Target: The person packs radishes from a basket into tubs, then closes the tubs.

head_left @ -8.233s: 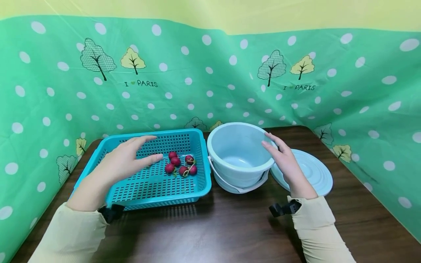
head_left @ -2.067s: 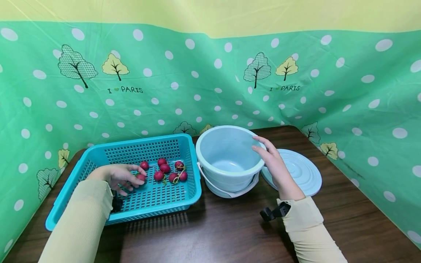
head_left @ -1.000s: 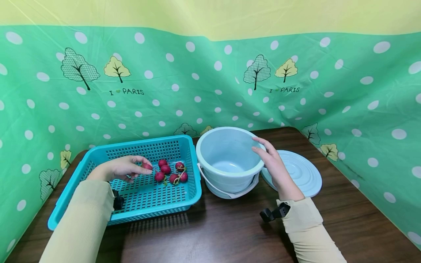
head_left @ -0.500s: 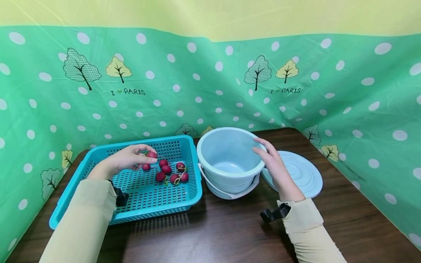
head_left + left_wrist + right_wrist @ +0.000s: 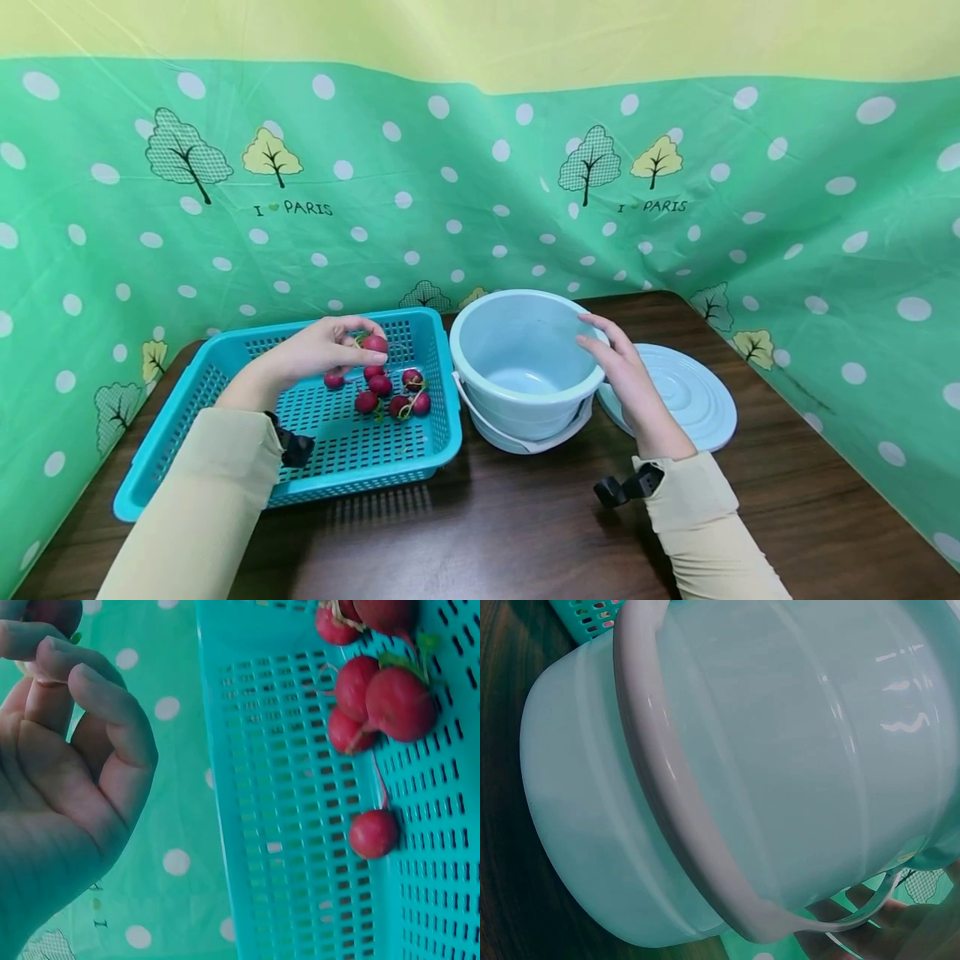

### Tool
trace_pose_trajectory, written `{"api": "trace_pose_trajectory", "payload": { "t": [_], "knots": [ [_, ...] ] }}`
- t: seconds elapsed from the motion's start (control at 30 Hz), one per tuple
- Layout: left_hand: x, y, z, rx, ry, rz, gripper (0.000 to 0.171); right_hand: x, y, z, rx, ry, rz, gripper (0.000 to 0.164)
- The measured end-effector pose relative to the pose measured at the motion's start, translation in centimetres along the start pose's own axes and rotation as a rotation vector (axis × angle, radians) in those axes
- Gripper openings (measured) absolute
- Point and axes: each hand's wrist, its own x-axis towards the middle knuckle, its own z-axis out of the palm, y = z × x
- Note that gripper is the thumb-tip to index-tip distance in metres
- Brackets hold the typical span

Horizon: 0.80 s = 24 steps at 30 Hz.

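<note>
My left hand pinches a red radish between thumb and fingers, raised over the blue-green mesh basket. In the left wrist view, that radish is partly cut off at the upper left corner. Several more radishes with thin roots and bits of green lie on the basket floor. To the basket's right stands a light blue bucket, upright, with its handle lowered at the front. My right hand grips the bucket's right rim; in the right wrist view some of its fingers show behind the handle.
A round light blue lid lies on the dark wooden table, right of the bucket and partly behind the right hand. A green dotted cloth hangs along the back and sides. The bucket stands close against the basket's right side.
My left hand reached into the basket, took hold of a radish, lifted it and carried it right above the others. The right hand stays on the bucket rim.
</note>
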Motion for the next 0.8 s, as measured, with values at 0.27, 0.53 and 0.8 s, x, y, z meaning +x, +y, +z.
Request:
{"api": "trace_pose_trajectory", "payload": {
  "t": [0.27,0.53,0.8],
  "knots": [
    [0.3,1.5,1.3,0.002,0.075,0.012,0.045,0.2,0.1,0.0,0.003,-0.006,-0.005,0.056],
    [0.5,2.9,2.6,-0.022,0.063,0.059,0.044,0.1,0.1,0.0,0.011,-0.006,-0.003,0.056],
    [0.4,4.1,3.0,-0.076,0.062,0.08,0.041,0.0,0.0,-0.1,0.017,-0.01,-0.002,0.056]
  ]
}}
